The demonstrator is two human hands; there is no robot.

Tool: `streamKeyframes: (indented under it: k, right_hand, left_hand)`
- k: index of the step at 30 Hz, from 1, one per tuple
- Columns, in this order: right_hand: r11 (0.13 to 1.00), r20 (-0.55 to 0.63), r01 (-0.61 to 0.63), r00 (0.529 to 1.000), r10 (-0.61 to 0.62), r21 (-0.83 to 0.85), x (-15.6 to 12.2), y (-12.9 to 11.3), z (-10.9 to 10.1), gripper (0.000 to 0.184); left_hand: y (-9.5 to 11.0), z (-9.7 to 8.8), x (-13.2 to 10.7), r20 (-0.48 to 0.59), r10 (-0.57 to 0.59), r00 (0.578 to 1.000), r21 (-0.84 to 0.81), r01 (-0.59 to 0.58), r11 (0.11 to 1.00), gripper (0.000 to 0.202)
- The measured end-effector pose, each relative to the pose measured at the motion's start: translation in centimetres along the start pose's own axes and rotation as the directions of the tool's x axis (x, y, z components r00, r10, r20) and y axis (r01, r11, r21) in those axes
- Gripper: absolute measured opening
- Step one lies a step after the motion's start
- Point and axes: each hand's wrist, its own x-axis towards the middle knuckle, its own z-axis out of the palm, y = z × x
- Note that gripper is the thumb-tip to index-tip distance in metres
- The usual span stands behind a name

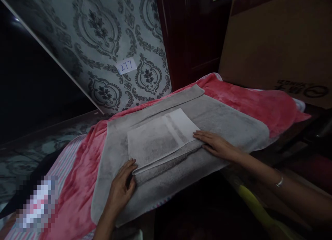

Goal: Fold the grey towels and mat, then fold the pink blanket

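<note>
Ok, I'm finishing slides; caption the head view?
Left hand and right hand at a folded towel atop a larger gray cloth.

Over the folded cloth (155, 139) the air is open, and a low path runs across the grey cloth (233, 124) between the left hand (122, 185) and the right hand (216, 145), which occupy the fold's near corners. The right forearm (269, 176) bars the near right approach. Behind, the patterned wall (98, 32) and dark red door (197, 35) limit reach; a cardboard box (275, 42) blocks the far right, a dark panel (33, 70) the far left.
</note>
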Motion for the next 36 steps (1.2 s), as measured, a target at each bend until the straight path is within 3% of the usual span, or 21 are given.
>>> streamKeyframes:
  k: [6, 9, 14, 21, 29, 33, 36]
  right_hand:
    - [1.0, 0.018, -0.011, 1.0, 0.011, -0.001, 0.0, 0.4, -0.3, 0.047]
    - [0.999, 0.049, 0.0, 0.999, 0.002, -0.039, 0.0, -0.2, -0.5, 0.057]
    - [0.994, -0.009, -0.006, 1.0, 0.005, -0.109, 0.2, -1.0, 0.0, 0.052]
    - [0.995, -0.054, -0.022, 0.998, 0.017, -0.095, 0.7, -0.2, 0.5, 0.052]
    - [0.993, -0.058, 0.012, 0.998, -0.018, -0.116, 2.2, 0.6, -0.1, 0.064]
    - [0.989, -0.092, 0.008, 0.996, -0.022, -0.148, 2.8, 0.3, -0.7, 0.062]
    - [0.979, -0.14, -0.019, 0.99, -0.01, -0.203, 2.8, 0.1, -0.9, 0.055]
  left_hand:
    - [0.3, -0.5, -0.4, 0.018, 0.003, 1.0, 0.042, -0.003, 0.999, 0.041]
    - [0.4, -0.7, -0.5, 0.048, 0.0, 0.999, 0.013, -0.001, 1.0, 0.044]
    - [0.4, -0.7, 0.1, -0.007, -0.045, 0.999, -0.001, 0.045, 0.999, 0.033]
    - [0.1, -0.2, 0.8, -0.066, 0.011, 0.998, 0.029, -0.009, 1.0, 0.031]
    - [0.4, -0.5, 1.0, 0.017, -0.019, 1.0, -0.042, 0.019, 0.999, 0.043]
    - [0.5, -0.6, 1.2, 0.013, -0.118, 0.993, -0.163, 0.118, 0.98, 0.037]
    - [0.8, -0.8, 1.7, -0.024, -0.342, 0.939, -0.356, 0.312, 0.881, 0.031]
